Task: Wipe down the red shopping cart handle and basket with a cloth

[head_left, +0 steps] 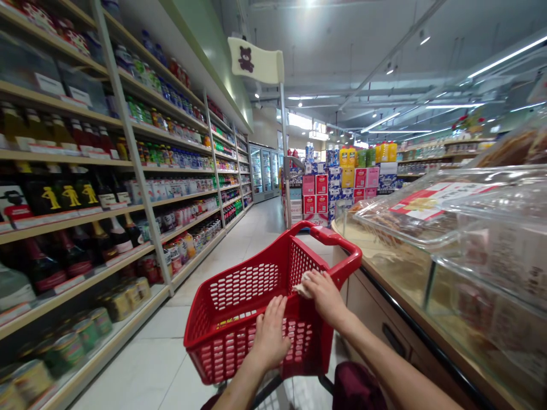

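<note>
A red shopping cart [252, 285] stands in front of me, its basket wall full of small holes and its handle on the far right side. My left hand [272, 337] lies on the near rim of the basket with its fingers stretched out. Farther along that rim, close to the handle, my right hand [323, 295] presses a crumpled white cloth [303, 286] against the red plastic. Part of the cloth is hidden under the fingers. Something yellow shows low inside the basket, too small to name.
Drink shelves [141, 171] line the left side. On the right, close to the cart, stands a glass-edged counter [384, 267] with clear plastic food boxes [427, 210]. A pole bears a cream bear sign [256, 60]. Stacked cartons [316, 193] stand ahead beside the tiled aisle [256, 228].
</note>
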Motion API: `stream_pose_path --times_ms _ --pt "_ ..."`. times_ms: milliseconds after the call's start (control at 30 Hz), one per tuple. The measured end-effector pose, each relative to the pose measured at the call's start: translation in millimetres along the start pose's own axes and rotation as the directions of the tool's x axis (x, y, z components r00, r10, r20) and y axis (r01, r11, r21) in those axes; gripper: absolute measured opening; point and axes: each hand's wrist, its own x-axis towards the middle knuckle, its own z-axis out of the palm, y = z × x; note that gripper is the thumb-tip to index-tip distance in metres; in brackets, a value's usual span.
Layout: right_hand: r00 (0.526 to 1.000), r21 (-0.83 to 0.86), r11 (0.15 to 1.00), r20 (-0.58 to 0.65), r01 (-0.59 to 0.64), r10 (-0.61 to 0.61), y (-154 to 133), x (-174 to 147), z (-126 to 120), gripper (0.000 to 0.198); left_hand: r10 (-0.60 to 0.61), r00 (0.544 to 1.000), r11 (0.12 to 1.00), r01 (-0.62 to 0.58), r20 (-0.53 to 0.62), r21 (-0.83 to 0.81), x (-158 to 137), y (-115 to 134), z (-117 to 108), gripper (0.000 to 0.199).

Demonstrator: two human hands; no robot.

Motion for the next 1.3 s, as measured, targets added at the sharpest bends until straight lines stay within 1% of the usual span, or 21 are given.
stream_pose_path --times_ms 67,133,167,267,333,367,467,533,567,667,733,767,900,933,967,1067,1100,1133,1233,1267,1300 --pt "0.995 -0.029 0.995 -0.041 -0.092 0.091 10.3 5.1 -8.0 0.027 0.003 1.000 1.000 -0.003 0.006 0.000 0.1 0.4 -0.6 0.085" --pt "0.988 -0.044 0.989 -0.066 -0.140 0.137 12.5 6.2 -9.8 0.027 0.008 1.000 1.000 -0.008 0.013 -0.001 0.0 0.6 -0.8 0.085" --pt "0.990 -0.043 0.991 -0.065 -0.128 0.125 8.9 4.6 -7.4 0.028 0.007 1.000 1.000 -0.007 0.017 0.002 -0.1 0.6 -0.9 0.085" --pt "1.000 -0.002 1.000 -0.010 0.028 -0.028 -10.2 -4.0 5.0 0.030 -0.002 1.000 1.000 0.001 0.024 0.018 -0.5 0.6 -1.2 0.084" --pt "0.996 0.016 0.996 0.020 0.085 -0.086 -14.5 -6.1 8.4 0.031 -0.002 1.000 1.000 0.001 0.027 0.023 -0.8 0.9 -1.6 0.083" --pt "0.997 0.010 0.998 0.021 0.067 -0.068 -11.7 -5.2 7.3 0.030 0.000 1.000 1.000 0.000 0.028 0.022 -1.0 1.1 -1.8 0.083" --pt "0.996 -0.046 0.996 -0.018 -0.083 0.082 5.5 1.3 -0.7 0.028 0.005 1.000 1.000 -0.006 0.022 0.019 -1.4 2.3 -1.9 0.084" --pt "0.992 -0.064 0.991 -0.046 -0.121 0.118 9.5 2.4 -1.7 0.027 0.002 1.000 1.000 -0.002 0.012 0.016 -1.5 2.9 -1.5 0.084" --pt "0.994 -0.059 0.993 -0.049 -0.099 0.096 7.1 1.1 0.2 0.027 0.000 1.000 1.000 0.000 0.007 0.013 -1.6 3.0 -1.3 0.084" --pt "0.998 -0.010 0.998 -0.011 0.056 -0.056 -8.3 -5.7 8.5 0.030 0.010 1.000 1.000 -0.010 0.000 0.003 -1.9 2.0 -0.5 0.083" --pt "0.995 0.009 0.995 0.014 0.098 -0.098 -12.2 -6.7 8.3 0.030 0.021 1.000 1.000 -0.021 -0.006 -0.003 -2.3 1.1 -0.2 0.082" --pt "0.997 0.006 0.997 0.011 0.079 -0.079 -10.2 -5.4 5.6 0.030 0.025 1.000 1.000 -0.025 -0.009 -0.005 -2.5 0.8 -0.1 0.082" --pt "0.994 -0.039 0.995 -0.068 -0.090 0.087 5.9 1.2 -5.0 0.027 0.024 1.000 1.000 -0.024 -0.014 -0.006 -2.5 1.5 -0.3 0.083" --pt "0.992 -0.041 0.994 -0.076 -0.103 0.100 6.2 0.7 -4.0 0.028 0.020 1.000 1.000 -0.020 -0.013 -0.006 -2.3 2.0 -0.3 0.083" --pt "0.994 -0.035 0.996 -0.068 -0.087 0.084 4.2 -0.8 -1.4 0.029 0.017 1.000 1.000 -0.017 -0.010 -0.005 -2.2 2.6 -0.1 0.083" --pt "0.999 0.030 0.998 0.001 0.046 -0.046 -9.2 -5.2 8.4 0.030 0.012 1.000 1.000 -0.012 0.003 0.005 -2.6 3.6 0.7 0.083" --pt "0.998 0.055 0.996 0.015 0.066 -0.067 -12.9 -4.7 9.3 0.030 0.012 1.000 1.000 -0.012 0.008 0.010 -2.7 3.5 0.9 0.082" --pt "0.998 0.076 0.995 0.012 0.057 -0.058 -15.2 -2.7 8.5 0.028 0.011 1.000 1.000 -0.011 0.010 0.012 -2.7 3.1 0.8 0.082" --pt "0.997 0.156 0.987 -0.055 -0.046 0.055 -15.4 9.2 -0.7 0.021 0.015 1.000 1.000 -0.014 0.016 -0.009 0.3 0.6 -3.3 0.078" --pt "0.995 0.209 0.976 -0.068 -0.056 0.071 -15.6 13.3 -3.3 0.020 0.023 1.000 0.999 -0.022 0.012 -0.037 2.5 -0.2 -6.1 0.076" --pt "0.995 0.285 0.957 -0.066 -0.052 0.073 -17.0 16.8 -4.4 0.020 0.029 0.999 0.996 -0.031 -0.018 -0.081 5.2 -0.5 -9.7 0.073"
